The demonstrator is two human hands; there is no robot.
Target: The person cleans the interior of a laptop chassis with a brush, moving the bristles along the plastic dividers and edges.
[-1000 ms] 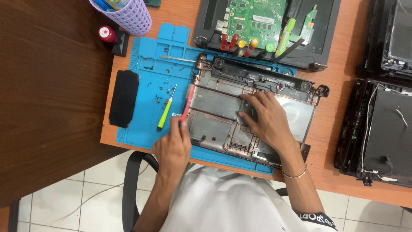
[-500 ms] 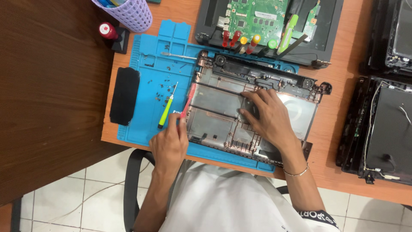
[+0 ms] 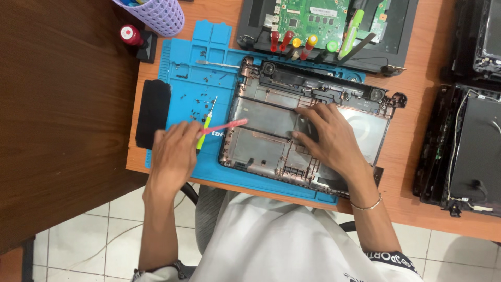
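Note:
An open, empty laptop bottom case (image 3: 271, 141) lies on a blue repair mat (image 3: 182, 78). My right hand (image 3: 334, 143) rests flat inside the case, near its middle. To the left of the case, over the mat, my left hand (image 3: 175, 154) grips a thin pink brush-like tool (image 3: 227, 126), whose tip points right at the case's left edge. A yellow-green screwdriver (image 3: 207, 121) lies on the mat beside that hand, its lower end hidden under my fingers. Small loose screws (image 3: 194, 100) are scattered on the mat.
A black rectangular pad (image 3: 153, 112) lies at the mat's left edge. At the back are a purple mesh cup (image 3: 156, 15), a red-capped item (image 3: 130, 35), a metal pick (image 3: 216, 63), a green circuit board (image 3: 310, 18) in another case and coloured tool handles (image 3: 292, 42). Dark laptop shells (image 3: 469, 141) sit right.
My left hand has pulled left, off the case edge and onto the mat, and the pink tool has swung from upright to nearly level. My right hand stays on the case.

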